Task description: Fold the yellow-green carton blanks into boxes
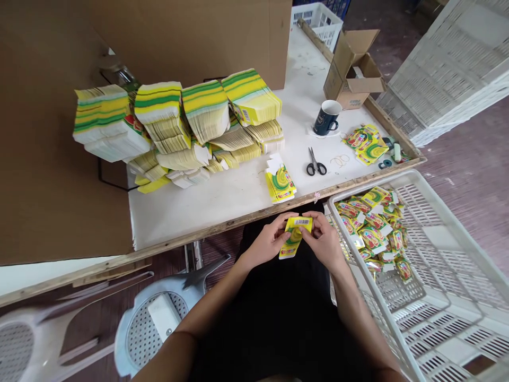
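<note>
A small yellow-green printed box [295, 236] is held between both hands, just in front of the table's wooden edge. My left hand [272, 237] grips its left side, with the thumb on the printed face. On the right side, my right hand [321, 237] holds the box with its thumb near the barcode end. One flat yellow carton [280, 183] with white flaps lies on the table above the hands. Stacked bundles of flat cartons [207, 111] stand at the back left. A white crate [441, 199] at the right contains a heap of yellow boxes [374, 233].
On the table [222, 199] are black scissors [316, 165], a dark mug [323, 123], rubber bands, loose yellow packs [368, 143] and an open cardboard box [350, 79]. A pale stool [135, 323] stands at lower left. Large cardboard sheets rise behind the stacks.
</note>
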### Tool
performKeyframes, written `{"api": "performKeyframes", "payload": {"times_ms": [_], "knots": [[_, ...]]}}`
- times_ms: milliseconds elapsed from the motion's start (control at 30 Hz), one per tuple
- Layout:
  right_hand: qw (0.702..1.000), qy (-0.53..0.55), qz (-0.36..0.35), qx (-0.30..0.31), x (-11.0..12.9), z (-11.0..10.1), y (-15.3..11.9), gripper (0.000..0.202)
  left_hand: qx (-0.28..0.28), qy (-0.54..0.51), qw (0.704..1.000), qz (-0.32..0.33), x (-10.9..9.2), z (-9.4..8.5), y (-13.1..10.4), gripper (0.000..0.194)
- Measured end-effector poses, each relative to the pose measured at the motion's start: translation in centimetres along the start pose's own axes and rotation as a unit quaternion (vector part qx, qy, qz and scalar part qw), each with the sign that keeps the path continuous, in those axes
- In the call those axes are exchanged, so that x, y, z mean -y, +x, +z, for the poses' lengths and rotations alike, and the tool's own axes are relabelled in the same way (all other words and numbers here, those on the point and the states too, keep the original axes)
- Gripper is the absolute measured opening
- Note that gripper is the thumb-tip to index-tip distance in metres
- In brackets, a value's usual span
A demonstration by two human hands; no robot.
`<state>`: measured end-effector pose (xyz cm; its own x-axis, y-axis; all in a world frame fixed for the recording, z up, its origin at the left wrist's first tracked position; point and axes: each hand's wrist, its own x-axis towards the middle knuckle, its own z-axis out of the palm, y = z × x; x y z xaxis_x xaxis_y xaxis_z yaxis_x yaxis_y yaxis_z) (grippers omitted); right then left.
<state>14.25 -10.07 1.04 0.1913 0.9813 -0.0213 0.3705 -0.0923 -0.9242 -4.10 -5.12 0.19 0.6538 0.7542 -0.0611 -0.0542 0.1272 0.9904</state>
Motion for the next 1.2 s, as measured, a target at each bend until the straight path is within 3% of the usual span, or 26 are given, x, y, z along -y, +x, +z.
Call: {"api": "performKeyframes", "payload": {"times_ms": [300,433,533,567,633,700,733,833,933,1067,1133,1200], "knots": [[0.999,-0.024,-0.021,-0.013,0.6,-0.4,0.0,0.029,-0.022,-0.099,0.994,-0.050,-0.2,-0.2,0.3,0.062],[0.999,0.016,-0.011,-0.037,-0.3,-0.8,-0.1,0.031,-0.041,-0.064,0.996,-0.051,-0.1,0.6,0.4,0.057],[0.994,0.095,-0.003,-0.044,-0.7,-1.0,-0.1,0.033,-0.038,-0.022,0.999,-0.011,0.2,0.9,1.3,0.057],[0.989,0.123,-0.010,-0.086,-0.8,-1.1,0.0,0.033,-0.042,0.004,0.999,0.015,0.4,0.8,1.9,0.056],[0.955,0.166,-0.040,-0.244,-1.1,-1.4,0.2,0.031,-0.071,0.101,0.989,0.077,0.8,0.2,3.2,0.055],[0.900,0.209,-0.060,-0.378,-1.6,-1.6,0.3,0.032,-0.115,0.252,0.954,0.112,1.4,-0.7,4.6,0.057],[0.883,0.238,-0.055,-0.401,-1.9,-1.6,0.2,0.033,-0.128,0.321,0.933,0.103,1.7,-1.2,5.2,0.062],[0.893,0.310,0.018,-0.325,-3.0,-0.9,0.1,0.038,-0.106,0.456,0.882,0.051,2.8,-2.1,6.0,0.073],[0.932,0.260,0.066,-0.243,-3.5,0.6,0.9,0.034,-0.070,0.500,0.862,0.056,3.6,-2.2,5.9,0.071],[0.978,0.024,-0.027,-0.206,-2.7,2.6,5.3,0.028,-0.067,0.494,0.864,0.068,3.7,-2.1,5.5,0.066],[0.970,-0.127,-0.044,-0.201,-2.1,3.6,8.3,0.026,-0.067,0.490,0.867,0.063,3.5,-2.2,5.5,0.067],[0.960,-0.230,-0.028,-0.158,-1.7,4.5,10.7,0.026,-0.066,0.488,0.869,0.053,3.3,-2.3,5.6,0.069]]}}
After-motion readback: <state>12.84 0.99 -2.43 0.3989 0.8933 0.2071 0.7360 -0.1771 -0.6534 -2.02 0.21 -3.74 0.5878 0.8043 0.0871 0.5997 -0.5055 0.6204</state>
